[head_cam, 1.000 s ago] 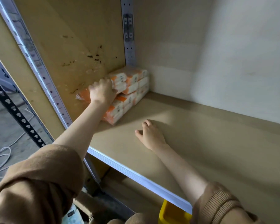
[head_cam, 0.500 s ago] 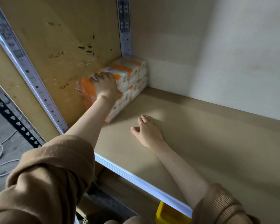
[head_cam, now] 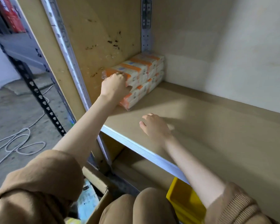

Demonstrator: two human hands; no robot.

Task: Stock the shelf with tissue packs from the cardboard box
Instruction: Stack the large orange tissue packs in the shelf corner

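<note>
My left hand (head_cam: 115, 88) curls over the near end of the tissue packs (head_cam: 144, 70), thumb against their side. They are stacked in the back left corner of the shelf (head_cam: 217, 135). My right hand (head_cam: 155, 126) rests on the shelf, fingers loose. The cardboard box (head_cam: 94, 179) is below.

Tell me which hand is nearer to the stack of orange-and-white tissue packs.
Left. The left hand grips the front of the orange-and-white wrapped tissue packs; the right hand is apart, open, over the tan wooden shelf board.
</note>
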